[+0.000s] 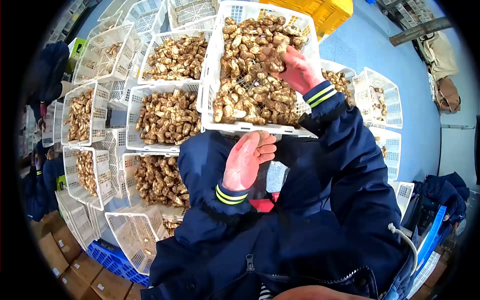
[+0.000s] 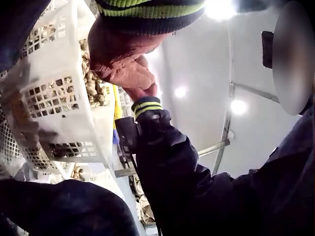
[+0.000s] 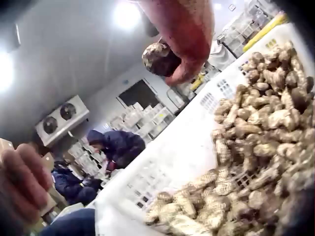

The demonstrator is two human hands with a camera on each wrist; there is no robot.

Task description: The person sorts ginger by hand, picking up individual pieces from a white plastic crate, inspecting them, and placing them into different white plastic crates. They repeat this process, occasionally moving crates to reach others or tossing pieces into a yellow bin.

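Note:
My right hand (image 1: 300, 72) grips a brown mushroom (image 1: 274, 61) over a white plastic basket (image 1: 212, 65) of similar mushrooms (image 1: 265, 102). In the right wrist view, the held mushroom (image 3: 160, 58) shows a round, mottled end beside the curled right hand (image 3: 189, 37), above the basket rim. My left hand (image 1: 245, 162) is at the basket's near edge, palm turned up and fingers loosely bent; no mushroom shows clearly in it. The left wrist view has the left hand (image 2: 123, 56) in front of the basket wall (image 2: 56, 93), partly covering the right hand behind.
More mushroom-filled baskets (image 1: 167, 115) stand at the left, and others (image 1: 382, 100) at the right. A yellow crate (image 1: 320, 15) is behind the main basket. Cardboard boxes (image 1: 82, 267) lie at the lower left. Another person (image 3: 115, 146) bends among baskets farther off.

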